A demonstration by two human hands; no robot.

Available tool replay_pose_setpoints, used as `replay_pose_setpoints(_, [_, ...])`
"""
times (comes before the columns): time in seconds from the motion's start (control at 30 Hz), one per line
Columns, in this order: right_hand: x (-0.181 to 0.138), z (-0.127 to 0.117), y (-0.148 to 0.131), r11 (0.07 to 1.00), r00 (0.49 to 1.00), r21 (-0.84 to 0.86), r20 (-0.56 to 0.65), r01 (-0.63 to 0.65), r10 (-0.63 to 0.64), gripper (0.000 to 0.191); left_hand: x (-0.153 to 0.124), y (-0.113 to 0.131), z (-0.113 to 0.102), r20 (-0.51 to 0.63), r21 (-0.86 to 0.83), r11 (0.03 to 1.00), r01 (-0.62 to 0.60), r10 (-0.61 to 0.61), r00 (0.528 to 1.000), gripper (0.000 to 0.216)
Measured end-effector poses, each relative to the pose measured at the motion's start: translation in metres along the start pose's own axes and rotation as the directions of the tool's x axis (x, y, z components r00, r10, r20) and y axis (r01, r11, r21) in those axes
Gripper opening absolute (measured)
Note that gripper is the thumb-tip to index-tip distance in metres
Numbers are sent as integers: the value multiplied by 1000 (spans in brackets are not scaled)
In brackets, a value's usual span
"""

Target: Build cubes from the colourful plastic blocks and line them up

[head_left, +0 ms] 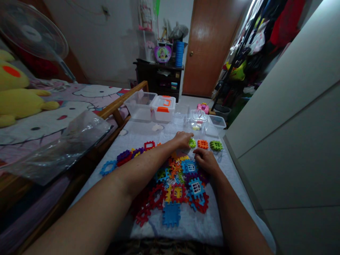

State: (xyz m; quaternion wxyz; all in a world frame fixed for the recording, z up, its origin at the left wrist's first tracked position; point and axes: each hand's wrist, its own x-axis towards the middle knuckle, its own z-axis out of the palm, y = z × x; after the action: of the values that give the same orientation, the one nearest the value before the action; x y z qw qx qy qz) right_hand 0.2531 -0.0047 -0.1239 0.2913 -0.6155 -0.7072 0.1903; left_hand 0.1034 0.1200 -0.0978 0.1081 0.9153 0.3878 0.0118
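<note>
A cloth-covered table [191,226] is carrying everything. A heap of coloured plastic tiles [180,180] is sprawling across its middle and near part. A clear bin [139,104] and a white box with orange latches [163,106] are sitting side by side along the far edge. The left hand [183,139] is reaching past the heap, its fingers curling onto a light-green tile [192,143]; whether they are pinching it cannot be told. The right hand [205,160] is resting knuckles-up and loosely curled on the heap's far right side, its grip hidden. An orange tile [203,144] and a green tile [216,145] are lying just right of the light-green one.
</note>
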Motion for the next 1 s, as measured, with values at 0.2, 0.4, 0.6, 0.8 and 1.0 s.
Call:
replay_pose_setpoints(0.2, [-1,0,0,1000,1000,9,-7,4,-4,29,4,-2,2,-3,-10,999,-37,36,999,77])
replay_pose_setpoints(0.4, [0,0,0,1000,1000,-6,5,-6,6,29,7,-1,2,31,-15,999,-34,34,999,78])
replay_pose_setpoints(0.6, [0,2,2,1000,1000,12,3,-10,10,31,-5,-8,-17,16,-11,998,-68,68,998,82])
replay_pose_setpoints(0.8, [0,2,3,1000,1000,-26,26,-13,14,33,-54,-74,-64,58,-178,984,20,-10,998,57])
replay_pose_setpoints(1.0, [1,2,5,999,999,-52,44,4,-1,33,-117,-124,-65,241,-128,966,223,-188,952,44])
